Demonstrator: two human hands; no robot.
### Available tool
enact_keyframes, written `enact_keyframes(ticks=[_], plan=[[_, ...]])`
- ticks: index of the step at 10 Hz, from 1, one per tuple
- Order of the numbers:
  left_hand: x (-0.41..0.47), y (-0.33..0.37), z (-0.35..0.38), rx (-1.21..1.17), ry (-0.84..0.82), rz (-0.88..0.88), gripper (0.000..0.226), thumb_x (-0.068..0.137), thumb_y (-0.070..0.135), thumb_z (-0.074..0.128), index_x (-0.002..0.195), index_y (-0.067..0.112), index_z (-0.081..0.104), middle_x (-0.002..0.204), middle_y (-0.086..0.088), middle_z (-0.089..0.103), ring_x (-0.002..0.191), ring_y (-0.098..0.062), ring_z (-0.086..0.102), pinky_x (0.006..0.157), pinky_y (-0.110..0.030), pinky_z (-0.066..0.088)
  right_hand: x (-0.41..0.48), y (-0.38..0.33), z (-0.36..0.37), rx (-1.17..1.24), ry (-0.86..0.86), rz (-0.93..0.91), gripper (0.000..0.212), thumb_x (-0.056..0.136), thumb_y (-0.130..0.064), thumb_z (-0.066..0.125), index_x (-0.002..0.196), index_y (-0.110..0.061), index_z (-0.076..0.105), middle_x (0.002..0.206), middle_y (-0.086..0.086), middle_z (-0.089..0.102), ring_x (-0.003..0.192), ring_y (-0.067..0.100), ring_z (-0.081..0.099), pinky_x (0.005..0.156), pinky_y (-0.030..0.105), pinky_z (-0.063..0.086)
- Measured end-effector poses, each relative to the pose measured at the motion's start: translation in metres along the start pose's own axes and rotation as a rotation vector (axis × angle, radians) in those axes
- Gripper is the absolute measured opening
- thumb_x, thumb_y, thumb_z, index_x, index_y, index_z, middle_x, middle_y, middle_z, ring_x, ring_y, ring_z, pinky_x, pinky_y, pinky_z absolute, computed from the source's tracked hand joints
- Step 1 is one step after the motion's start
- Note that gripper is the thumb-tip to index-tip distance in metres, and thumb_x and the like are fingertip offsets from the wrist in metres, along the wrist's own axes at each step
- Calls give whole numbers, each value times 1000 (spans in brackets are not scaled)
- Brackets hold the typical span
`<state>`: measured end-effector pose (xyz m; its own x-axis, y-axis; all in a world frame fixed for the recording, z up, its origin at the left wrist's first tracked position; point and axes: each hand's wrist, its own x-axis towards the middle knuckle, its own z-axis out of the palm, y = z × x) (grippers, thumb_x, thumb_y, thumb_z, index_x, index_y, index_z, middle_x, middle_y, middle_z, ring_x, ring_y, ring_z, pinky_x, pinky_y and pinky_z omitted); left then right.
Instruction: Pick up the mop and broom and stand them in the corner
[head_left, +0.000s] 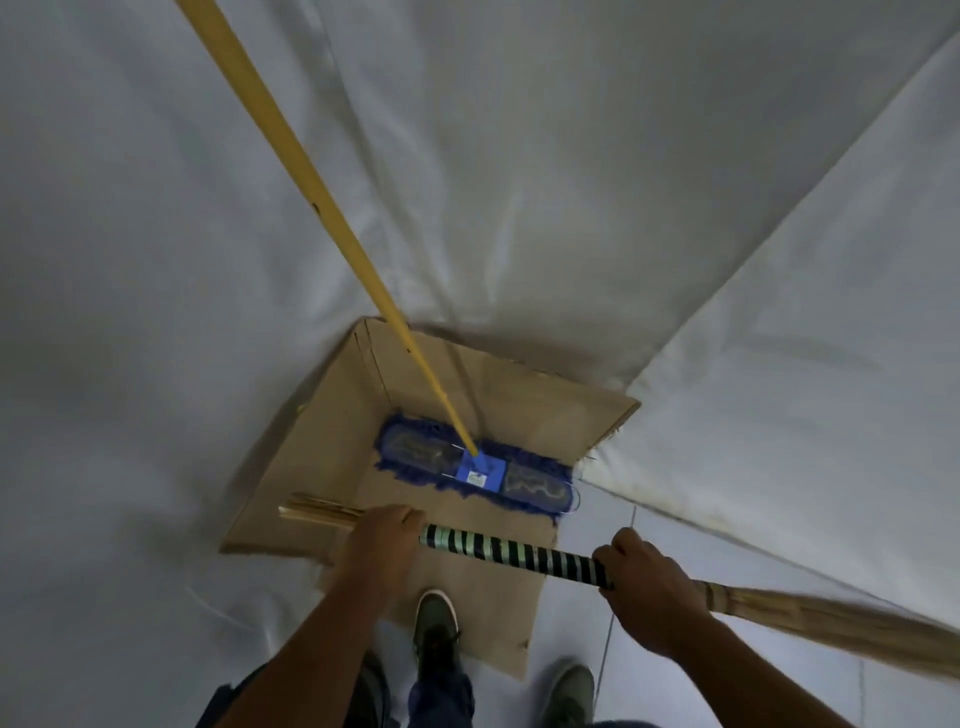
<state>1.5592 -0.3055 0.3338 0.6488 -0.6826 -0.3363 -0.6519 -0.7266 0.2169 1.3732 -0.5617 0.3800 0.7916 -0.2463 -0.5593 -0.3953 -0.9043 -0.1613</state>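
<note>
- Two hands hold the broom crosswise at waist height: the left hand is closed over the shaft near its stub end, and the right hand is wrapped fully round the shaft where the black-and-pale striped wrapping ends.
- Beyond the right hand, the straw bristles fan outward and run off the picture's edge; beyond the left hand, a short bundle of pale sticks pokes out.
- Just ahead of both hands, the mop already stands in the corner, its blue head flat on a sheet of cardboard, its yellow handle leaning up toward the draped white cloth.
- Judged from here, the step in hand is tipping the broom upright. It should go best if the right hand swings one end down beside the mop head while the left steadies the other end, keeping clear of the yellow handle so the mop is not knocked over.
- Hard to tell: where the mop handle's top rests, since it leaves the picture, and what wall lies behind the cloth.
</note>
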Motion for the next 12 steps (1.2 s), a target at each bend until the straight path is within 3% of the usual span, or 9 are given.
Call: enact_keyframes(ticks=[1, 3, 4, 5, 6, 8, 10, 11, 12], plan=[[32, -7, 29, -27, 15, 3, 44, 40, 0, 87, 81, 8, 75, 74, -7, 72, 62, -24, 68, 56, -30, 58, 33, -1, 27, 25, -29, 61, 10, 93, -35, 48, 102, -31, 51, 97, -6, 41, 74, 11, 45, 67, 27, 44], [120, -41, 182, -68, 88, -48, 39, 47, -2, 83, 83, 10, 73, 80, -8, 72, 74, -27, 68, 68, -34, 58, 170, 40, 151, 91, -136, 98, 13, 90, -39, 51, 101, -33, 56, 92, -6, 40, 79, 15, 52, 70, 31, 48], [166, -66, 287, -59, 111, -106, 37, 63, -3, 70, 99, 7, 71, 98, -15, 70, 98, -34, 64, 92, -45, 48, 244, 64, 241, 83, -96, 92, 18, 88, -37, 52, 103, -30, 61, 96, 0, 49, 83, 22, 58, 72, 37, 52], [201, -88, 387, -5, 91, -125, 36, 73, 2, 62, 108, 7, 66, 109, -18, 66, 114, -36, 56, 101, -47, 36, 305, 86, 328, 70, -49, 39, 20, 87, -35, 55, 104, -25, 62, 99, 7, 54, 85, 29, 58, 71, 39, 52], [233, -113, 456, 36, 83, -148, 38, 75, 1, 58, 112, 8, 64, 111, -18, 64, 115, -35, 53, 98, -46, 35, 361, 98, 389, 49, 1, -20, 18, 87, -33, 56, 100, -21, 61, 94, 9, 53, 85, 32, 56, 68, 40, 48], [274, -148, 505, 76, 82, -130, 48, 74, -7, 59, 121, 3, 59, 120, -21, 60, 118, -39, 49, 100, -45, 32, 421, 103, 448, 51, 58, -12, 28, 86, -28, 61, 112, -17, 62, 105, 16, 55, 97, 41, 54, 80, 51, 51], [286, -160, 499, 182, 51, -60, 50, 81, 3, 59, 130, 8, 51, 132, -18, 53, 131, -39, 37, 108, -54, 30, 428, 103, 452, 53, 100, -8, 42, 84, -28, 65, 123, -17, 56, 111, 18, 55, 104, 41, 52, 85, 55, 50], [280, -153, 486, 168, 52, -115, 60, 82, 4, 59, 138, 8, 39, 144, -19, 41, 139, -39, 25, 112, -56, 25, 419, 104, 442, 52, 113, -26, 53, 82, -34, 69, 129, -18, 50, 120, 16, 52, 110, 38, 50, 90, 52, 46], [266, -139, 467, 205, 4, -41, 68, 85, 4, 54, 147, 8, 24, 157, -17, 22, 145, -34, 12, 117, -50, 11, 401, 105, 423, 31, 191, -49, 53, 84, -35, 65, 130, -15, 47, 127, 18, 50, 114, 38, 49, 92, 51, 45]])
